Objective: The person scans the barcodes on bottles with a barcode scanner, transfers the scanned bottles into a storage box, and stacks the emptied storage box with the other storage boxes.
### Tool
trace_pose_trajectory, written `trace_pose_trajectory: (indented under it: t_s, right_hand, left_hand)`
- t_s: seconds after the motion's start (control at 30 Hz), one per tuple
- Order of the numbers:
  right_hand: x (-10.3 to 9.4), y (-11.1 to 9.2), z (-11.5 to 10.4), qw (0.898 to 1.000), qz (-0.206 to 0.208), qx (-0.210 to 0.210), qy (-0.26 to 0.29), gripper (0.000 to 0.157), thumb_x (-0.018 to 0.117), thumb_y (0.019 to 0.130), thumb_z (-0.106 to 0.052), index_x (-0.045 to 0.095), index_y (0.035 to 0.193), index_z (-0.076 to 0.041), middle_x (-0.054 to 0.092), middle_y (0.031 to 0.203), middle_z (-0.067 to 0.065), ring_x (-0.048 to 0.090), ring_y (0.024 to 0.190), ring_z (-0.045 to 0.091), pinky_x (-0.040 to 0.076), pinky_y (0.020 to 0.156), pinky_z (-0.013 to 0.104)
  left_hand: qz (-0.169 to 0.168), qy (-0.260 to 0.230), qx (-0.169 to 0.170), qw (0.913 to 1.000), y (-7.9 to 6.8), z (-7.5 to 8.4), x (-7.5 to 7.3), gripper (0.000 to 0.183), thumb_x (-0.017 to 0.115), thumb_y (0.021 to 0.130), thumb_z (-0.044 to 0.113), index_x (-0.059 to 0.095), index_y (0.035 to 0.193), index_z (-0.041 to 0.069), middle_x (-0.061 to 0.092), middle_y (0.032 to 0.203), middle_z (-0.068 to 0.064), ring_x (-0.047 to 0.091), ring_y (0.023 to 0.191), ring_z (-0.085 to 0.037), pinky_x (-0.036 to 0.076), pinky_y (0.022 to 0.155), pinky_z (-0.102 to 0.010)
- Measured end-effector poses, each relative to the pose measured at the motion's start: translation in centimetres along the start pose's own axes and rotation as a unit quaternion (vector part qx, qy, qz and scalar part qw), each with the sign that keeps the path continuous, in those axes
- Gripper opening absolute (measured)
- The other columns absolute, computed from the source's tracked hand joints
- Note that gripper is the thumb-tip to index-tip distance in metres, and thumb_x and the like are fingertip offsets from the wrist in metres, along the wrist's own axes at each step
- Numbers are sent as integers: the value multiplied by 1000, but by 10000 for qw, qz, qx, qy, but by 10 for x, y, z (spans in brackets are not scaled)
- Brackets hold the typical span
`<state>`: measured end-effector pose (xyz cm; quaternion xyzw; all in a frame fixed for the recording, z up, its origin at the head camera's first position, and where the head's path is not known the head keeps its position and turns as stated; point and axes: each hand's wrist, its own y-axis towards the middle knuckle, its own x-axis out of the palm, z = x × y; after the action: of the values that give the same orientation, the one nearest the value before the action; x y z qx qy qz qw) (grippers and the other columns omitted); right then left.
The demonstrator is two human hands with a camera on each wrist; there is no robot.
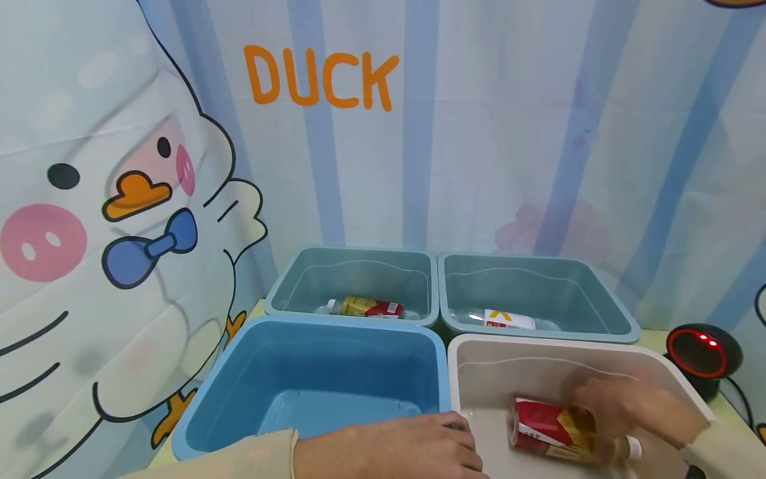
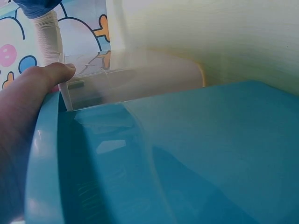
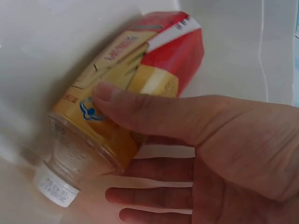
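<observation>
In the head view my left hand (image 1: pixel 397 447) rests over the adjoining rims of the blue bin (image 1: pixel 353 322) and the white bin (image 1: pixel 556 342). Its thumb lies extended along the blue rim in the left wrist view. My right hand (image 1: pixel 625 406) reaches into the white bin and holds a clear plastic bottle (image 1: pixel 547 426) with a red and yellow label. The thumb presses on the label of this bottle (image 3: pixel 117 70) in the right wrist view. Some fingers pass behind it, while the lower ones extend past its side. The white cap points away from the bottle's red end.
Behind stand two grey-blue bins, the left bin (image 1: pixel 353 251) with a red and yellow labelled bottle (image 1: pixel 368 307), the right bin (image 1: pixel 520 259) with a white-labelled bottle (image 1: pixel 509 319). A black device (image 1: pixel 706 356) with a red ring sits at right. A duck-printed curtain (image 1: pixel 479 133) hangs behind.
</observation>
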<state>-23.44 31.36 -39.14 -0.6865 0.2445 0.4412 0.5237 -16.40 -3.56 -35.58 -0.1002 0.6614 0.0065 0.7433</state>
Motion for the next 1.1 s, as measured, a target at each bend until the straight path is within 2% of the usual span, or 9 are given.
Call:
trace_pose_trajectory:
  t_s: [0.2,0.4,0.53,0.63,0.87,1.1]
  right_hand:
    - [0,-2,1,9990,-133,-374,222,44,98,66,-39,72,100,-30,63,86,-12,56,82,18,52,88,54]
    - [-3,-5,0,9956,-185,-712,585,45,94,72,-33,66,107,-31,61,91,-16,56,86,12,52,90,44]
    - [-8,-11,0,9906,-213,-922,984,45,90,74,-26,61,108,-29,60,95,-14,55,89,11,52,82,32]
    - [-11,-14,0,9867,-182,-977,1285,47,89,74,-24,59,110,-26,60,96,-11,55,91,14,52,80,30]
    - [-16,-17,8,9740,-15,-1578,1625,45,84,82,-28,59,118,-20,60,103,-9,56,90,12,53,75,29]
    - [-22,-18,13,9636,482,-2105,1575,45,85,86,-35,62,122,-21,64,105,-14,59,85,8,55,70,27]
  left_hand:
    - [-37,-73,-74,9999,0,0,0,63,79,87,45,63,144,25,67,133,17,53,122,8,28,107,-9]
    - [-140,-2,-74,9999,2,1,0,63,77,88,47,62,145,26,66,133,18,53,123,8,27,108,-10]
    - [-144,38,-44,9999,2,1,0,64,77,87,48,62,145,26,66,133,18,53,122,9,26,108,-10]
    - [-170,80,-63,9998,2,1,-1,65,78,86,48,61,146,27,66,133,19,54,122,9,26,108,-10]
    - [-197,103,-83,9997,2,2,-2,66,77,86,48,60,147,28,65,135,19,53,123,9,26,109,-11]
    - [-126,42,-73,9999,1,2,-2,63,77,87,47,62,146,27,66,133,19,54,122,9,28,108,-11]
